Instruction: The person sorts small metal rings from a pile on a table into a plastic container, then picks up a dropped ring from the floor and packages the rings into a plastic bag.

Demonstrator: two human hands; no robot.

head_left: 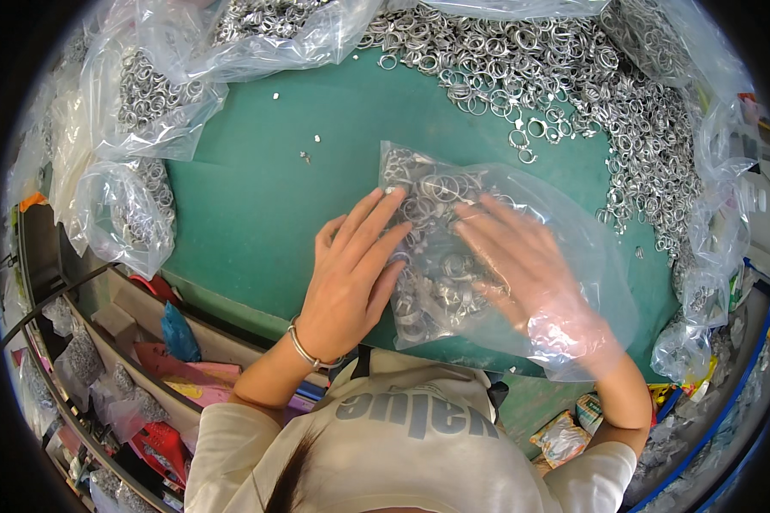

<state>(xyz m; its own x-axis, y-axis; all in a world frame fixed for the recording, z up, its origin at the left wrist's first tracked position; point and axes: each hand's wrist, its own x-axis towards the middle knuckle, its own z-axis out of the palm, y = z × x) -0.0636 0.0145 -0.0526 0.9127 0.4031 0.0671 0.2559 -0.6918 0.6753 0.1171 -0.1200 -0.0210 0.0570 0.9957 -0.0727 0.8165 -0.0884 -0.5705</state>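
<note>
A clear plastic bag (pixel 597 248) lies on the green tabletop (pixel 274 179) in front of me, with many silver-coloured rings (pixel 455 295) spread inside it. My right hand (pixel 518 256) reaches into the bag through its right side, with its fingers stretched out over the rings and slightly smeared by motion. The bag's plastic drapes around that wrist. My left hand (pixel 348 278) rests at the bag's left edge, fingers extended and fingertips touching the plastic. A metal bangle (pixel 304 349) circles my left wrist.
A large heap of loose silver rings (pixel 659 145) curves along the far and right table edges. Clear bags of rings (pixel 141 205) line the left edge. Small white bits (pixel 317 138) lie on the tabletop. Cluttered drawers (pixel 145 325) are at lower left; a blue-rimmed bin (pixel 749 359) stands at right.
</note>
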